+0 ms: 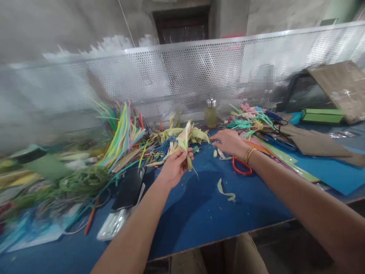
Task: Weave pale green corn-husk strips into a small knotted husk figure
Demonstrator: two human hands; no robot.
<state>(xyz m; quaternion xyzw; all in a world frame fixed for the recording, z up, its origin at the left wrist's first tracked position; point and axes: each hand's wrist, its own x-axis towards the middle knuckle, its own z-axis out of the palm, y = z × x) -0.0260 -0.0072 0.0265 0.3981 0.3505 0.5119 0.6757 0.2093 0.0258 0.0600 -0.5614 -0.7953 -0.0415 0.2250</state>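
Husk bunch point(186, 137), one: mid-table, pinched in the left hand point(176, 167). Right hand point(229, 141): fingers parted, at the husk pile's point(202, 136) edge; contact cannot be told. Loose husk curl point(225, 192), one, on the blue table point(196, 228). Red scissors point(233, 165), one pair, crowding the right wrist. Phone point(129, 188), one, beside the left forearm. Lidded jar point(211, 116), one, behind.
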